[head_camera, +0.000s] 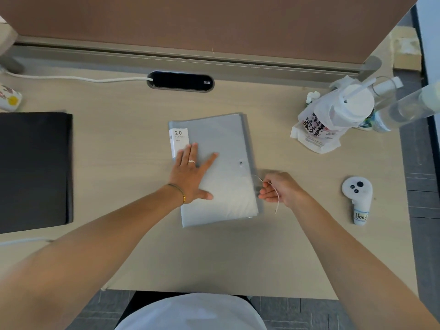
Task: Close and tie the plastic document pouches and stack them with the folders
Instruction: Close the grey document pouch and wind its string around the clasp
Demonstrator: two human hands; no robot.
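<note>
A grey translucent plastic pouch (221, 144) lies flat in the middle of the desk, with a white "20 pockets" label at its upper left and a round button (241, 163) near its right edge. My left hand (190, 172) presses flat on the pouch, fingers spread. Just off the pouch's right edge, my right hand (278, 189) pinches the thin white tie string (276, 198), whose loose end hangs toward me. A black folder (35, 167) lies at the left side of the desk.
A white game controller (357, 198) lies to the right. A bagged drink cup (333, 120) and clear bottles (400, 108) stand at the back right. A black cable port (181, 81) with a white cable sits at the back, below a brown divider panel.
</note>
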